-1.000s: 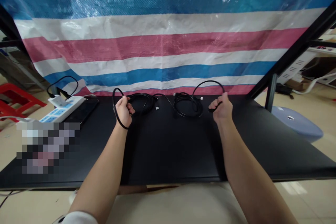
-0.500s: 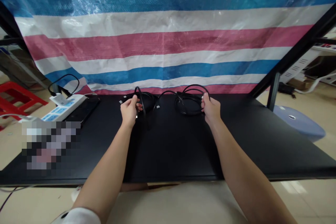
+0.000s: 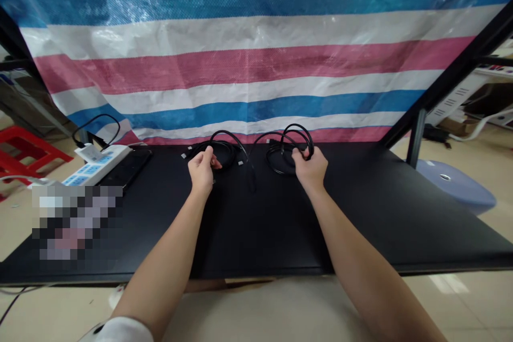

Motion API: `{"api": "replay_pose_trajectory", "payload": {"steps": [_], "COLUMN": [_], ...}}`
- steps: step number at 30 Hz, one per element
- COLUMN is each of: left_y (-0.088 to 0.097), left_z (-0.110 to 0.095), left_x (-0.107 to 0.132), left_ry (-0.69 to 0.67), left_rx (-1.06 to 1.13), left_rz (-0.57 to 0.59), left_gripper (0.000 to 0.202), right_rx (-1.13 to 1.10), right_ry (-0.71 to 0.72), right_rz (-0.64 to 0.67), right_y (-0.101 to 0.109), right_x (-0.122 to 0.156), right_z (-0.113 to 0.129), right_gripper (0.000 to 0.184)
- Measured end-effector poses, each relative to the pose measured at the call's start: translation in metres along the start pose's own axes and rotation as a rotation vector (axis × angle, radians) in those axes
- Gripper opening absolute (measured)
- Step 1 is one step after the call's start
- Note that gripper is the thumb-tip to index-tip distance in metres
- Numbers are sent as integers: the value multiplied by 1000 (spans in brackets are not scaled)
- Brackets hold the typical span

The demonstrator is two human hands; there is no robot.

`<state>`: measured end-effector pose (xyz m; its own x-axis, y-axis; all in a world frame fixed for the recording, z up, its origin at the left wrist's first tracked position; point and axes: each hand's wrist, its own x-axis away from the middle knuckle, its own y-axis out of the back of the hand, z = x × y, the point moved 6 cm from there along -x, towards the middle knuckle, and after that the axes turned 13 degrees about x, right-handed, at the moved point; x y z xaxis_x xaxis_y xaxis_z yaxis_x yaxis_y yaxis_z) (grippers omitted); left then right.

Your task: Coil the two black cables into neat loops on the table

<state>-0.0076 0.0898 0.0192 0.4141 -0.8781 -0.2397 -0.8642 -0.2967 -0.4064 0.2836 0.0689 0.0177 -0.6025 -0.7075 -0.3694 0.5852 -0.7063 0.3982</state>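
Observation:
Two coils of black cable lie at the far edge of a black table. My left hand is closed around the left cable coil, with a loop arching over to the right of my fingers. My right hand is closed on the right cable coil, whose loops stand up above my knuckles. A thin strand of cable runs between the two coils. Small pale plugs show at the cable ends near both bundles.
A white power strip with a black plug and cord sits at the table's far left, beside a dark flat device. A striped blue, white and pink tarp hangs behind. A red stool stands left; a bluish round object lies on the floor right.
Both hands have moved inward toward each other, gathering wide loose loops of cable into tighter coils. The big loop at my left wrist and the one at the right are gone.

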Motion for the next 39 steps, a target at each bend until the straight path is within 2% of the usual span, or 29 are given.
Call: {"api": "replay_pose_trajectory", "payload": {"steps": [4, 8, 11, 14, 16, 18, 21, 25, 28, 30, 34, 37, 39], "left_y": [-2, -4, -8, -14, -17, -18, -21, -31, -37, -39, -45, -49, -48], "left_z": [7, 16, 20, 14, 10, 11, 19, 37, 39, 38, 30, 24, 23], "left_x": [1, 6, 14, 22, 25, 26, 26, 31, 37, 39, 43, 45, 42], "left_ry": [21, 21, 7, -113, -179, -175, -43, 314, 481, 535, 564, 451, 348], "left_rx": [-12, -73, -154, -267, -318, -310, -148, 203, 345, 344, 316, 223, 81], "left_rz": [13, -8, -31, -25, -3, 26, 92, 193, 259, 326, 540, 657, 651], "left_gripper": [39, 38, 36, 34, 35, 35, 34, 24, 37, 44, 35, 34, 40], "right_rx": [-347, -555, -597, -566, -487, -406, -447, -708, -793, -736, -383, -216, -180], "right_ry": [-135, -122, -17, 115, 141, 112, 48, 26, 15, 11, 58, 131, 179], "right_rz": [186, 271, 289, 319, 317, 291, 326, 615, 712, 673, 434, 300, 286], "right_y": [-19, -33, -37, -40, -42, -43, -43, -45, -44, -45, -42, -35, -32], "right_x": [-1, 10, 22, 34, 38, 39, 38, 44, 48, 46, 39, 40, 42], "right_z": [-6, 3, 14, 22, 21, 16, 14, 30, 38, 35, 23, 25, 28], "right_gripper": [39, 59, 63, 61, 54, 46, 48, 56, 61, 60, 48, 43, 41]}}
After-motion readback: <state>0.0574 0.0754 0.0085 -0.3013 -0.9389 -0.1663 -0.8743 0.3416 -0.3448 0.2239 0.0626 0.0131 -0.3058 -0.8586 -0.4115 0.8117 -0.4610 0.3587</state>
